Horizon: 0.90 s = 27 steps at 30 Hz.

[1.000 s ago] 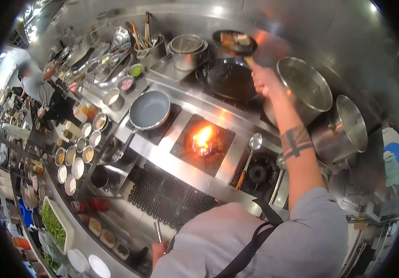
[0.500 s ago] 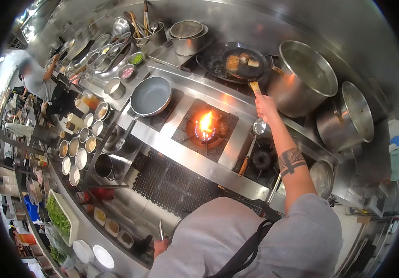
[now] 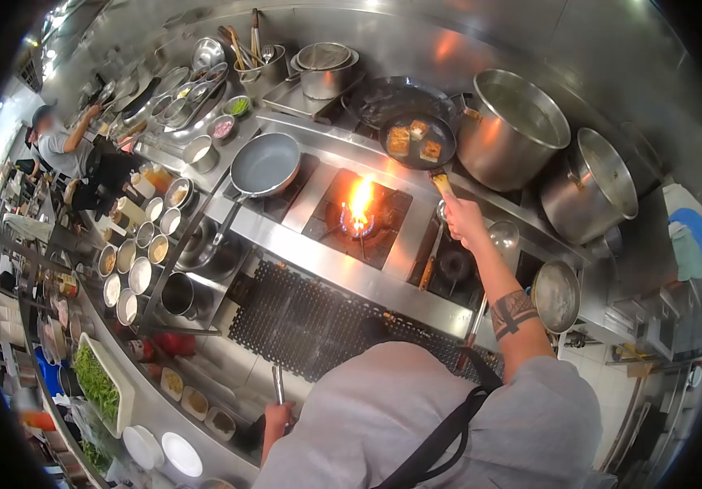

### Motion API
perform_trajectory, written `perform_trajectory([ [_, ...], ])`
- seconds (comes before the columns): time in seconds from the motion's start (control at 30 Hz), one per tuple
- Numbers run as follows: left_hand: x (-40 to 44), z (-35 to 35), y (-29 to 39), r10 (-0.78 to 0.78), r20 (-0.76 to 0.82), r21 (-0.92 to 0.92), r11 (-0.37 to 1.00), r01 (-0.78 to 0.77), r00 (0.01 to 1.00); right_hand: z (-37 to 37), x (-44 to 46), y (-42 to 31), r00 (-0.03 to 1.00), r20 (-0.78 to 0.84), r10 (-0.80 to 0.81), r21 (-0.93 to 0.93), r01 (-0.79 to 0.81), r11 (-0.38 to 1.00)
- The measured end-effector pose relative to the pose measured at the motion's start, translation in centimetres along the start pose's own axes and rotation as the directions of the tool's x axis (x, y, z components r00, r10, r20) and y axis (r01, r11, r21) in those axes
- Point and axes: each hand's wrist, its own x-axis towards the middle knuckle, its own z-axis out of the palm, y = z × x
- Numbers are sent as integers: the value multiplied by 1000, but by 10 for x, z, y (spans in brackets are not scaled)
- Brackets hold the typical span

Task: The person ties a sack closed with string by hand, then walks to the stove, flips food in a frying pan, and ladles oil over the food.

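My right hand (image 3: 467,222) grips the yellowish handle of a small dark frying pan (image 3: 419,156). Three browned, seared pieces of food (image 3: 399,140) sit in it. The pan is held over the back of the stove, in front of a larger dark wok (image 3: 379,91) and left of a tall stockpot (image 3: 518,114). Low by my side, my left hand (image 3: 278,414) is closed around metal tongs (image 3: 278,383), whose tips point up. A gas burner (image 3: 357,222) burns with a tall orange flame, and nothing sits on it. Left of it rests a grey frying pan (image 3: 264,166).
A second stockpot (image 3: 591,187) stands at the right. Ladles (image 3: 503,235) lie by the unlit right burner (image 3: 454,265). Several small containers (image 3: 141,275) fill the left counter, with a tray of greens (image 3: 97,383) nearer. Another person (image 3: 66,147) works at far left. A perforated mat (image 3: 302,318) covers the floor.
My right hand has drawn the small pan toward me and slightly left, away from the wok; the food pieces have shifted in it. My left hand with the tongs has risen slightly.
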Motion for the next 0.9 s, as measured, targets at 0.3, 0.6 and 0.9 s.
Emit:
perform_trajectory([
  [0.3, 29, -66, -119, -113, 152, -77, 989, 126, 982, 43, -92, 79, 996, -29, 89, 36, -88, 996],
  [0.6, -5, -80, -110, 62, 29, 86, 994, -65, 998, 121, -127, 175, 993, -73, 89, 145, -78, 986],
  [0.9, 32, -81, -97, 46, 52, 177, 983, -55, 998, 171, -77, 238, 983, -124, 135, 197, -109, 974],
])
